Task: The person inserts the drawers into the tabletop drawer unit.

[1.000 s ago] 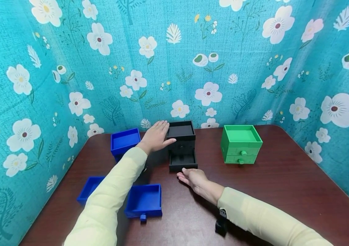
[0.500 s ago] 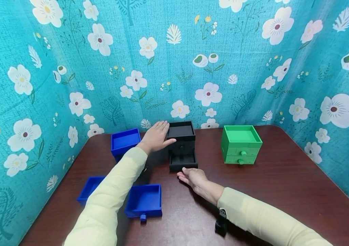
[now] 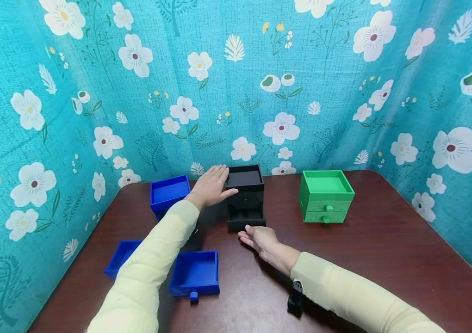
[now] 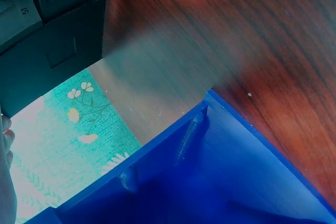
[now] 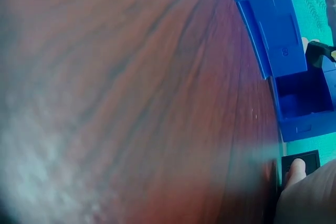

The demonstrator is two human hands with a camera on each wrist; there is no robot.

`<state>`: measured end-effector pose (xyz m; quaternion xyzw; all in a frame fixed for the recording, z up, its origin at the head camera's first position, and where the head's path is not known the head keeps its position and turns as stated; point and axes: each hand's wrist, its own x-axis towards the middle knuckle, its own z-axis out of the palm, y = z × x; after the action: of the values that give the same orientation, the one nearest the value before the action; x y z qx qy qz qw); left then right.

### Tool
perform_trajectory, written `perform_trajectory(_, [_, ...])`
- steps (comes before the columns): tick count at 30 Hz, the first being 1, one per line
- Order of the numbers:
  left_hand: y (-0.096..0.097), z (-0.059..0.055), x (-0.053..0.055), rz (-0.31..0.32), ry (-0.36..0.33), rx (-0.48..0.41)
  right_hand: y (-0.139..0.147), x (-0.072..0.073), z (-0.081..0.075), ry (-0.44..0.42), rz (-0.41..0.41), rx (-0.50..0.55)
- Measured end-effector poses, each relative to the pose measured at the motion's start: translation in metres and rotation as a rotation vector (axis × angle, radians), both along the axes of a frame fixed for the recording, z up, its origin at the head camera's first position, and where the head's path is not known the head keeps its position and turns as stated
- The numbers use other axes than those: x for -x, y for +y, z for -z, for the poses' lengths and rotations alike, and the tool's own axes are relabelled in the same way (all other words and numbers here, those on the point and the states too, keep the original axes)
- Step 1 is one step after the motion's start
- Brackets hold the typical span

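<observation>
1. Left hand (image 3: 212, 186): fingers straight, thumb spread. Brace the black cabinet (image 3: 257, 198), just right of these fingers, without tilting it.
2. Right hand (image 3: 263, 241): fingers straight, thumb touching the lower black drawer (image 3: 246, 220), partly out just beyond them. Apparent step: slide the drawer; guide it level and square.
3. Right wrist view: exposes the blue cabinet's (image 5: 307, 127) hollow bay, left of the right fingers; the left sleeve (image 3: 169, 236) largely hides it in the head view.

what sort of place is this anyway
Probably an indoor work corner, perhaps screened off: a flowered curtain hangs behind and beside a dark table, which bears a black drawer box, a green drawer box and a loose blue drawer. The wider room is out of view.
</observation>
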<state>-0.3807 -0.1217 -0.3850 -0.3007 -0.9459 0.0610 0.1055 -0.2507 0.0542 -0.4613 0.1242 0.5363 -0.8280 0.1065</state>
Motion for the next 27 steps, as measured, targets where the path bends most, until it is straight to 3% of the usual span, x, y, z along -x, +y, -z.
perform_trajectory(18, [0.000,0.000,0.002,-0.013,-0.002,0.020,-0.006,-0.001,0.004,0.050,0.083,-0.099])
perform_trajectory(27, [-0.001,-0.001,0.001,-0.010,-0.002,0.029,-0.012,-0.003,0.005,0.091,0.173,-0.107])
